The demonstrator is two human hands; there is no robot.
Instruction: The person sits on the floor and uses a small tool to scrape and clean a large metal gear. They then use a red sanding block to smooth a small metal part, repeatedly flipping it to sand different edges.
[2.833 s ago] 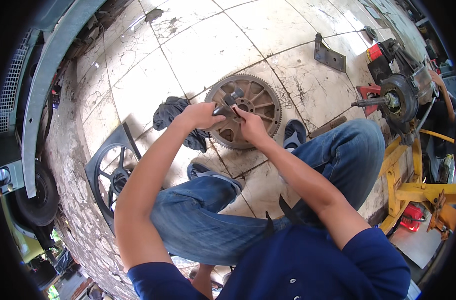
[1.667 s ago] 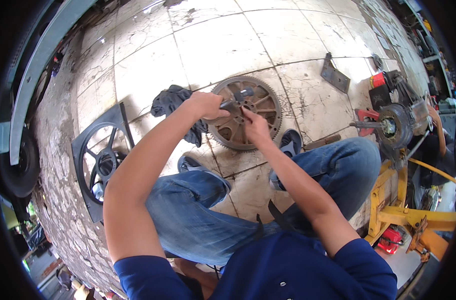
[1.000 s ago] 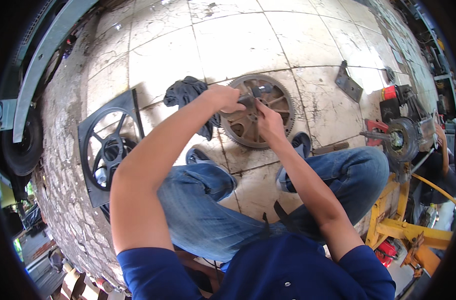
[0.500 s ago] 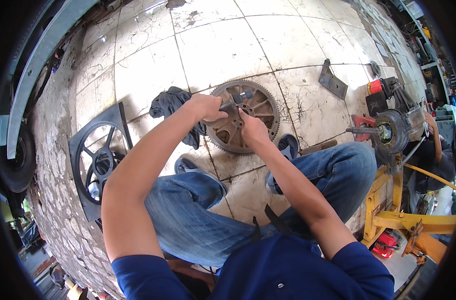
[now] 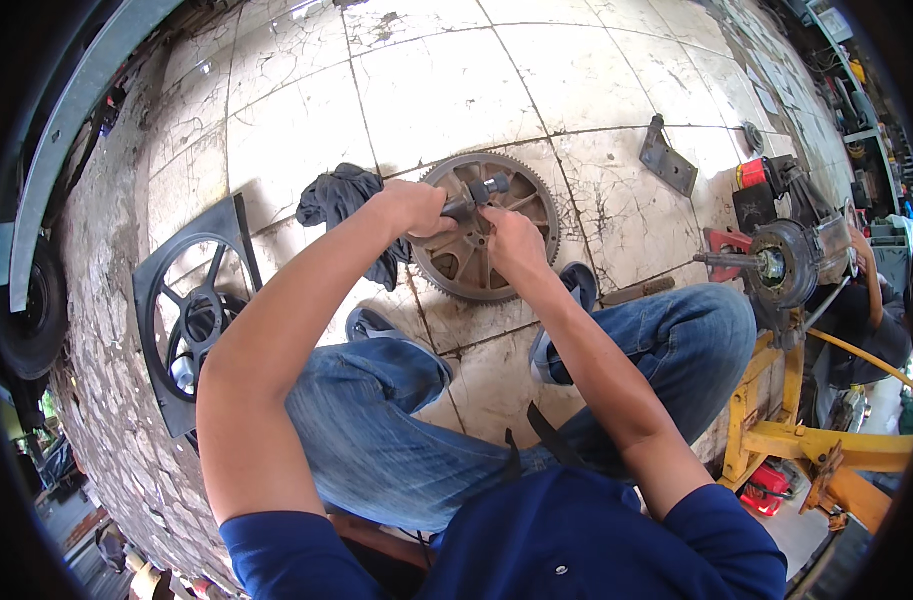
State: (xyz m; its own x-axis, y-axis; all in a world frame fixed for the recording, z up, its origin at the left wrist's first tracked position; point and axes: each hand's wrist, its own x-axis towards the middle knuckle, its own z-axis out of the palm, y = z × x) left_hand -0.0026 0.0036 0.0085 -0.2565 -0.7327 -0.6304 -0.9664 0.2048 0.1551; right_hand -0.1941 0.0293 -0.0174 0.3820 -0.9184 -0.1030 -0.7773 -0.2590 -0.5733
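Observation:
A toothed flywheel [image 5: 533,190] with spokes lies flat on the tiled floor between my feet. Closed around the handle of a short hammer is my left hand [image 5: 417,209], over the flywheel's left side. The hammer's dark head [image 5: 489,188], with a shiny band near its end, is above the flywheel's upper middle. Close to the hub, my right hand [image 5: 515,240] has its fingers pinched together; whatever is between them is too small to make out. Beside my left wrist, a dark cloth [image 5: 339,197] is crumpled on the floor, partly hidden by my forearm.
A black fan shroud [image 5: 193,310] leans at the left. On the right are a flat metal bracket [image 5: 669,165], a hub-and-shaft assembly [image 5: 783,262] and a yellow metal stand [image 5: 807,440]. Another person's arm [image 5: 867,265] reaches in at the far right.
The hammer's head has risen and turned slightly, showing more clearly above the flywheel. My right hand has shifted a little to the right, near the hub.

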